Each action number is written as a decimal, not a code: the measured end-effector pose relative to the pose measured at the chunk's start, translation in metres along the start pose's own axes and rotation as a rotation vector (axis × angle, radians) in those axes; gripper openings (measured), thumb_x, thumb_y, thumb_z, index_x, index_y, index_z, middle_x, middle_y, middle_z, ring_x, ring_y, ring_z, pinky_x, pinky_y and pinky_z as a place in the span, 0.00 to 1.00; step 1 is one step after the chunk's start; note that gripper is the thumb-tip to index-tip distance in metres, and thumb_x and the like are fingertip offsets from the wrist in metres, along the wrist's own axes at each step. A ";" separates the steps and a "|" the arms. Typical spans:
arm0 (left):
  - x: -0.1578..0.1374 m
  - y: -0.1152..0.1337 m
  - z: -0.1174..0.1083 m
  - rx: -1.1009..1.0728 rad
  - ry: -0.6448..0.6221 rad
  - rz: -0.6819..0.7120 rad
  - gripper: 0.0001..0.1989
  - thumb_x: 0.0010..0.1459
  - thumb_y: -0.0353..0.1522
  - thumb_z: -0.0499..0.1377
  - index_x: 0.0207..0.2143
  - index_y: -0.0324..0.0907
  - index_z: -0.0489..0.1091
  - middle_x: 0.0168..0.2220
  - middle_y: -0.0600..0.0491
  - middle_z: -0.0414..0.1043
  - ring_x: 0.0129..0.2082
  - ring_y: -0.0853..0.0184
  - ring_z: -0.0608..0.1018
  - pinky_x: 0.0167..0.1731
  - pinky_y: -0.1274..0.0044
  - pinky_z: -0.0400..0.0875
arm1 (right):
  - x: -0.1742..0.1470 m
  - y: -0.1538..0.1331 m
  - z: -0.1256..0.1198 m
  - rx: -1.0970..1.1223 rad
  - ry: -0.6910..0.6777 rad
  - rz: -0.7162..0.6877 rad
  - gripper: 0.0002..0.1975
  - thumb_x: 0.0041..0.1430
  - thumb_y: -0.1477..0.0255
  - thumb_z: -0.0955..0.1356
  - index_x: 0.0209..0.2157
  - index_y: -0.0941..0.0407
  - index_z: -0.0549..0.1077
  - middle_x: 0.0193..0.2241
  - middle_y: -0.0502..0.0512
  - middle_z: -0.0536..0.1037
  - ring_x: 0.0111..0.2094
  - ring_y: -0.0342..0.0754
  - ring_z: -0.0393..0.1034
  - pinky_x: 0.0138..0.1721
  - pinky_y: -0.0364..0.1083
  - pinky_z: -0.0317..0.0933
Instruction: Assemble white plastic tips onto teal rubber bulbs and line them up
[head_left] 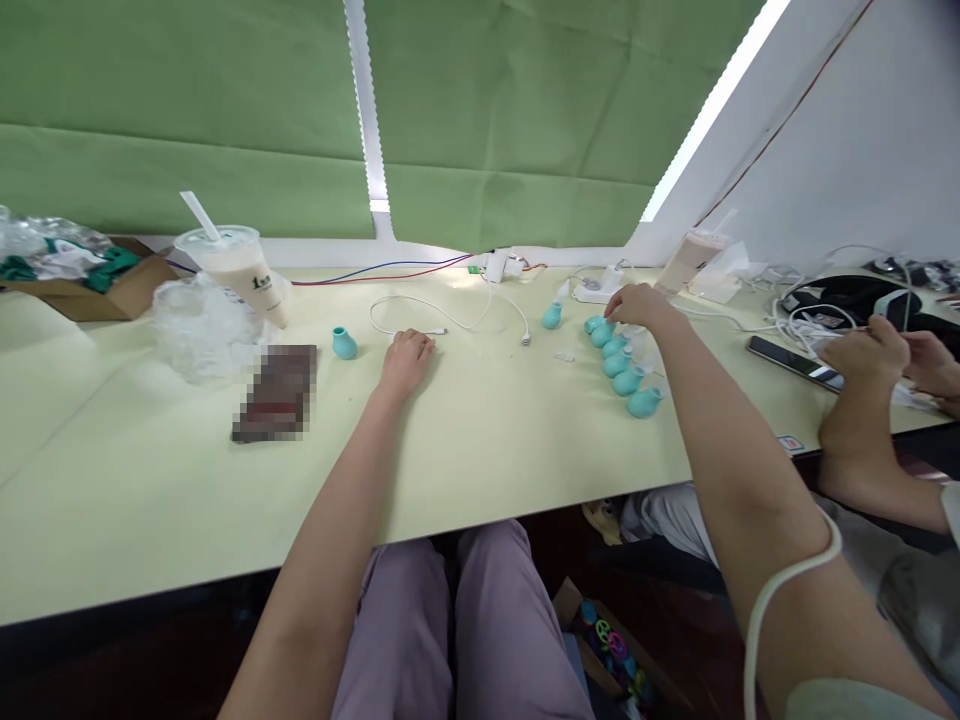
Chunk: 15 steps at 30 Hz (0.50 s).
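My left hand (409, 360) rests on the table, fingers curled in and nothing visible in them, beside the end of a white cable (427, 331). To its left a small turquoise vase-shaped piece (344, 343) stands alone with a round opening on top. My right hand (634, 305) reaches over the far end of a row of several similar pieces; its fingers pinch one small turquoise vase (602, 333), partly covered by the fingertips. The nearest vase in that row (643, 403) leans with its mouth to the right. Another turquoise piece with a white tip (553, 315) stands left of the row.
A drink cup (236, 270) in a plastic bag, a pixelated dark object (277, 392) and a cardboard box (124, 285) lie left. A power strip (598, 287) and second cup (690, 260) stand at the back. Another person's hands (874, 350) work at right near a phone (795, 363).
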<state>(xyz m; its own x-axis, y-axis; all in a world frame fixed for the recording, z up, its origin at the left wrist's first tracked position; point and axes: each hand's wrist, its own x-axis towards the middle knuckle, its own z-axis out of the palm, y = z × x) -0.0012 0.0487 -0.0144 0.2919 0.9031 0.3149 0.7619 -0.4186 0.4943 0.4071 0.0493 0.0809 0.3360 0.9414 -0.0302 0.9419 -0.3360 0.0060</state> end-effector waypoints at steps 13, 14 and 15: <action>0.002 0.015 -0.003 -0.245 0.104 0.065 0.15 0.62 0.38 0.49 0.37 0.41 0.72 0.44 0.46 0.72 0.48 0.59 0.69 0.49 0.67 0.63 | -0.103 -0.076 -0.074 0.726 0.108 -0.566 0.07 0.47 0.68 0.72 0.31 0.55 0.77 0.26 0.53 0.76 0.29 0.45 0.68 0.30 0.45 0.62; 0.001 0.021 -0.006 -0.332 0.113 0.071 0.16 0.62 0.40 0.49 0.37 0.41 0.73 0.43 0.46 0.72 0.48 0.60 0.70 0.48 0.69 0.64 | -0.107 -0.092 -0.064 0.808 0.084 -0.626 0.07 0.47 0.69 0.72 0.30 0.56 0.77 0.26 0.53 0.76 0.28 0.44 0.68 0.30 0.44 0.62; 0.001 0.027 -0.009 -0.428 0.109 0.075 0.17 0.62 0.42 0.50 0.37 0.40 0.73 0.44 0.47 0.73 0.47 0.61 0.71 0.47 0.71 0.65 | -0.109 -0.108 -0.051 0.879 0.050 -0.682 0.06 0.47 0.69 0.71 0.29 0.57 0.76 0.26 0.53 0.76 0.28 0.43 0.67 0.30 0.44 0.62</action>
<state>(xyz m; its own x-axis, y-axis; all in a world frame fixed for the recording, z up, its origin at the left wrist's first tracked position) 0.0141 0.0374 0.0063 0.2572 0.8628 0.4352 0.4262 -0.5054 0.7503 0.2691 -0.0155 0.1347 -0.2324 0.9306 0.2828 0.6052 0.3660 -0.7070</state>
